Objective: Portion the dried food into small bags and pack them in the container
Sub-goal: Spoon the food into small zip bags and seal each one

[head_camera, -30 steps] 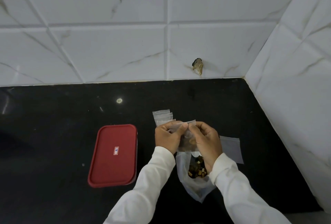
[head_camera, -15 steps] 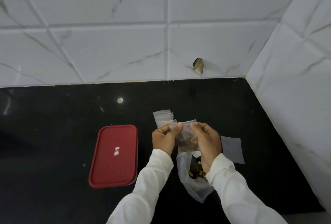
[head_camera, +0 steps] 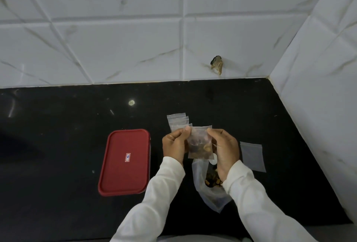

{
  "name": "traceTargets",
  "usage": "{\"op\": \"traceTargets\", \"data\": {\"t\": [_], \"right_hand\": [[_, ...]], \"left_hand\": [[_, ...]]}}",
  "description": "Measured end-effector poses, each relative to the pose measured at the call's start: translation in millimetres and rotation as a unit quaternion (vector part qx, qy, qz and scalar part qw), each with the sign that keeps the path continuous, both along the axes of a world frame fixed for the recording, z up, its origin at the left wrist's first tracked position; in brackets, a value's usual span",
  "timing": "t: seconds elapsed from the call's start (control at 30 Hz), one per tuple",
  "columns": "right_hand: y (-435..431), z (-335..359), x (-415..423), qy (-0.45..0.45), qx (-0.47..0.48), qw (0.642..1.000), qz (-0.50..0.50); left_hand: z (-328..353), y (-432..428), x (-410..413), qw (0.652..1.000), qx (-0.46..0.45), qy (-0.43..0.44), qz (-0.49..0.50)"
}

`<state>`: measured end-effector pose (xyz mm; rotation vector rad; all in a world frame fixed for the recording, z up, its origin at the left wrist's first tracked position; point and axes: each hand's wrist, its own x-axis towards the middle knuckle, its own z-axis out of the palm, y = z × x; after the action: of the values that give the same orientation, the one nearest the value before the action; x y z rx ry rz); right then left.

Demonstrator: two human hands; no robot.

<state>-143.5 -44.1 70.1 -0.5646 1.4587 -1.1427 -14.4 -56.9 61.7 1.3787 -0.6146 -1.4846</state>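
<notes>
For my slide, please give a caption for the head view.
Left hand and right hand pinch a filled small bag; large bag and lidded red container lie on the counter.

I see both hands, left hand (head_camera: 174, 146) and right hand (head_camera: 225, 150), pinching a small clear filled plastic bag (head_camera: 200, 143) above the black surface (head_camera: 58, 145).

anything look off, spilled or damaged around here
One thing: a dark, ragged chipped spot in the white wall tile just above the black counter, with brownish edges. No food looks spilled; it sits in the large bag and the small bag pinched by the left hand and right hand.
</notes>
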Motion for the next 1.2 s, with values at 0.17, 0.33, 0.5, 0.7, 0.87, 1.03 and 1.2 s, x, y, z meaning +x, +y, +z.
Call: {"op": "traceTargets", "data": {"t": [0.17,0.33,0.5,0.7,0.87,1.03,1.2], "right_hand": [[-3.2,-6.6,2.9,0.033,0.012,0.999,-0.012],[1.7,-10.1,5.3,0.070,-0.029,0.997,0.026],[9.4,-17.0,9.7,0.094,-0.035,0.993,0.060],[7.0,-22.4,13.8,0.139,-0.020,0.988,0.063],[-1.6,-29.0,11.9,0.185,-0.047,0.979,0.075],[-19.1,-33.8,6.2,0.345,-0.095,0.917,0.175],[-40.5,-42.2,14.3,0.488,-0.093,0.837,0.229]], "left_hand": [[-5.5,1.4,-2.7,0.997,-0.036,-0.063,-0.002],[-7.9,-3.0,4.5,0.989,-0.048,-0.120,-0.070],[-15.6,-2.6,5.2,0.973,-0.074,-0.199,-0.093],[-27.0,5.2,7.9,0.980,-0.044,-0.189,-0.043],[-40.2,6.6,23.3,0.988,-0.030,-0.151,0.020],[-53.6,1.2,20.5,0.976,-0.012,-0.210,0.061],[-64.6,-7.8,14.6,0.969,0.027,-0.232,0.084]]}}
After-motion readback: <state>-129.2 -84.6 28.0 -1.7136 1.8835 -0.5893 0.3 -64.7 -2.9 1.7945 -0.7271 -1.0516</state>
